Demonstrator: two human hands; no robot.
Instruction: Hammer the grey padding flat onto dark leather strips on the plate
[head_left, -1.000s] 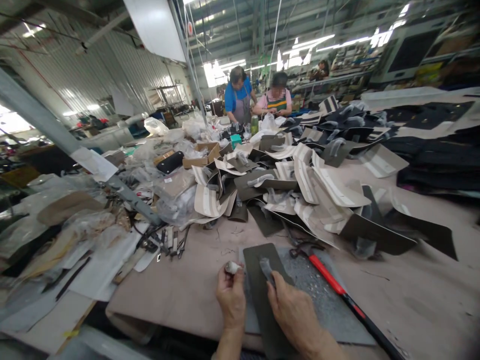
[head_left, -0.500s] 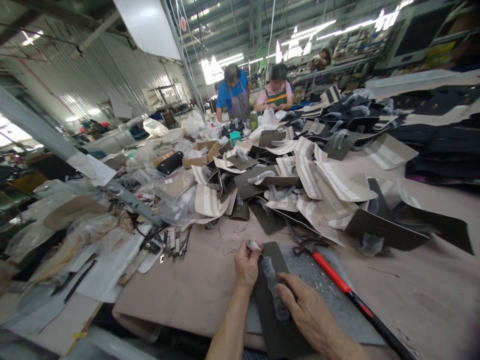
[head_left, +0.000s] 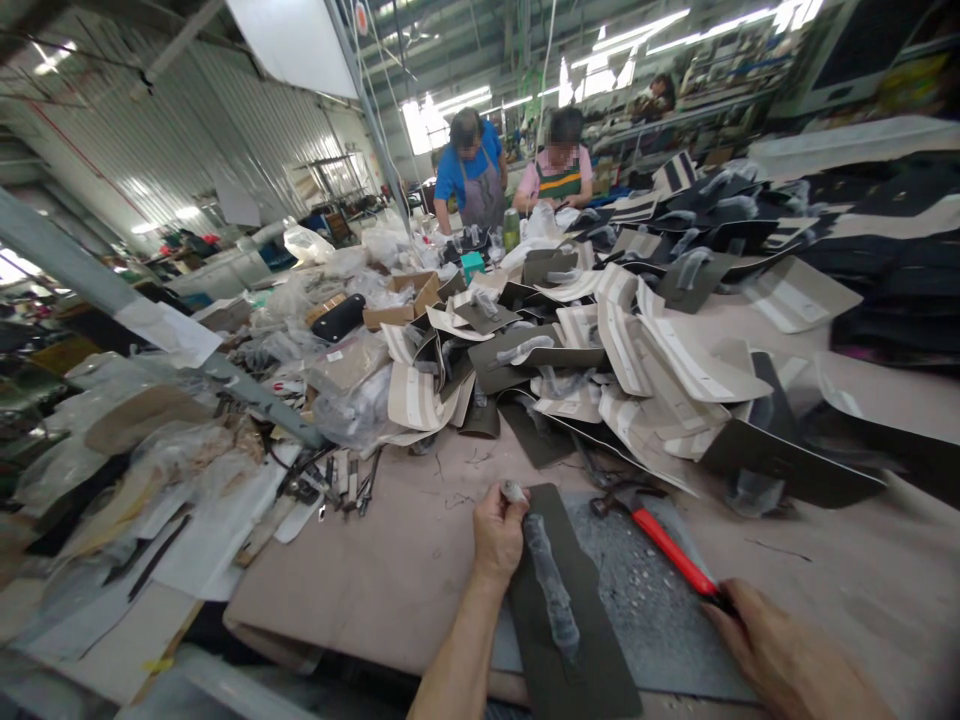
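Note:
My left hand (head_left: 496, 535) is closed round a small silvery tool (head_left: 513, 491) and rests on the left edge of a dark olive leather piece (head_left: 577, 640). A clear plastic-wrapped strip (head_left: 551, 585) lies down the middle of that piece. The piece sits on a grey speckled mat (head_left: 637, 600). My right hand (head_left: 780, 655) is at the lower right, with its fingers closing on the black grip of a red-handled hammer (head_left: 671, 550) that lies across the mat.
A big heap of dark and cream cut leather pieces (head_left: 615, 350) covers the table beyond the mat. Plastic bags, boxes and small hand tools (head_left: 345, 480) clutter the left side. Two people (head_left: 517, 180) work at the far end of the table.
My right hand left the plastic-wrapped strip and moved right to the hammer's grip. My left hand shifted up along the leather piece's left edge, still closed on the small tool.

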